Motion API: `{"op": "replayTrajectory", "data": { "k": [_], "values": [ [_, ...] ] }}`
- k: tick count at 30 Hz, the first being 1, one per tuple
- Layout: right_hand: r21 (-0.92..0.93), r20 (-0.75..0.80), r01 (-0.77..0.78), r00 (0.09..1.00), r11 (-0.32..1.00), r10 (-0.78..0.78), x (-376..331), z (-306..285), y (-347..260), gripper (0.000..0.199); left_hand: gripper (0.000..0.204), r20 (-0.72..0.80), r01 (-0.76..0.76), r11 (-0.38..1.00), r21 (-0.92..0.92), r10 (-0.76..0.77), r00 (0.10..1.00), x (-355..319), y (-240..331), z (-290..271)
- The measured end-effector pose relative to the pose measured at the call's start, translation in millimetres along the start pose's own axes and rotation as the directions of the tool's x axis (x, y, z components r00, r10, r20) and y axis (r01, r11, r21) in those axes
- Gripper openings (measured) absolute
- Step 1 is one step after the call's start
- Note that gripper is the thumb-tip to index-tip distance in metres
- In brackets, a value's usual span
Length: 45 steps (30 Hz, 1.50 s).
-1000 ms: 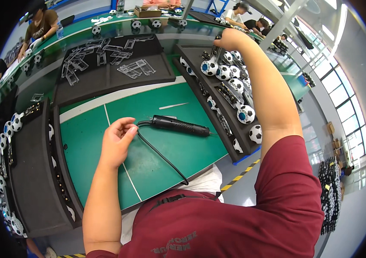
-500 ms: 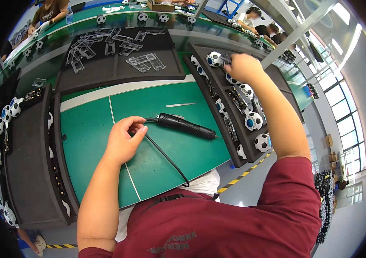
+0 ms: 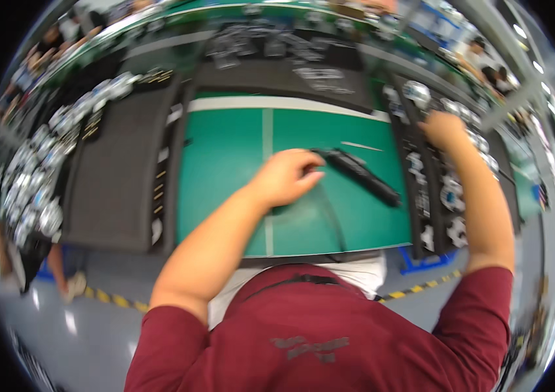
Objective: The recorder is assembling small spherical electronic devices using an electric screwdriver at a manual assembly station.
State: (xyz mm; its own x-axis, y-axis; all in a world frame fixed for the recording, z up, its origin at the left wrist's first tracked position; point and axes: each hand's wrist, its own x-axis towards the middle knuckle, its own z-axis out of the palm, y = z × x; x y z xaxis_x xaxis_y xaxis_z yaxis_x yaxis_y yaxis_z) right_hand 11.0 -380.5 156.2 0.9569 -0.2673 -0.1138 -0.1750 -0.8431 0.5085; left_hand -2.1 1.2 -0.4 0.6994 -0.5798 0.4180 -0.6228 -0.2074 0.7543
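My left hand hovers over the green work surface, its fingers loosely curled with thumb and forefinger apart. Beside its fingertips lies the cable end of a black electric screwdriver, whose tip points toward the near right. The cable runs down to the front edge; whether my fingers touch it I cannot tell. My right hand reaches into the dark tray on the right, just below a black-and-white football-patterned part. Motion blur hides its fingers and anything in them.
On the left, a dark foam tray stands beside many football-patterned parts. Clear plastic frames lie in a far tray. A thin pale strip rests beyond the screwdriver. Other people sit at the far benches.
The view has swung left, shifting the bench rightward in the picture, and blurred. My right hand has drawn slightly nearer from the football-patterned part. My left hand stays by the screwdriver's cable end.
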Motion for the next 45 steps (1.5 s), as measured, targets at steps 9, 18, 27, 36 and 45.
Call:
{"op": "replayTrajectory", "data": {
  "k": [9, 18, 27, 36, 45],
  "values": [
    [0.593, -0.263, 0.314, 0.946, 0.742, -0.191, -160, -40, -52, 0.051, 0.029, -0.051, -0.137, 0.864, 0.484, 0.184, 0.982, -70, 121, -143],
    [0.858, -0.176, 0.43, 0.761, 0.282, -0.625, -223, 17, -116, 0.044, 0.062, -0.684, 0.709, -0.147, 0.69, -0.453, 0.572, -93, -90, -370],
    [0.821, -0.339, 0.53, 0.751, 0.212, -0.567, -237, 47, -120, 0.047, 0.056, -0.642, 0.887, 0.307, 0.344, -0.613, 0.461, -124, -56, -405],
    [0.413, -0.567, 0.086, 0.803, -0.906, -0.183, -219, 20, -249, 0.082, 0.049, -0.012, 0.219, 0.953, 0.209, -0.221, 0.975, -124, 131, -105],
    [0.304, -0.801, 0.419, 0.598, -0.856, 0.008, -193, -35, -138, 0.067, 0.07, -0.172, -0.133, 0.989, 0.063, 0.142, 0.975, -125, 97, -23]
  ]
}}
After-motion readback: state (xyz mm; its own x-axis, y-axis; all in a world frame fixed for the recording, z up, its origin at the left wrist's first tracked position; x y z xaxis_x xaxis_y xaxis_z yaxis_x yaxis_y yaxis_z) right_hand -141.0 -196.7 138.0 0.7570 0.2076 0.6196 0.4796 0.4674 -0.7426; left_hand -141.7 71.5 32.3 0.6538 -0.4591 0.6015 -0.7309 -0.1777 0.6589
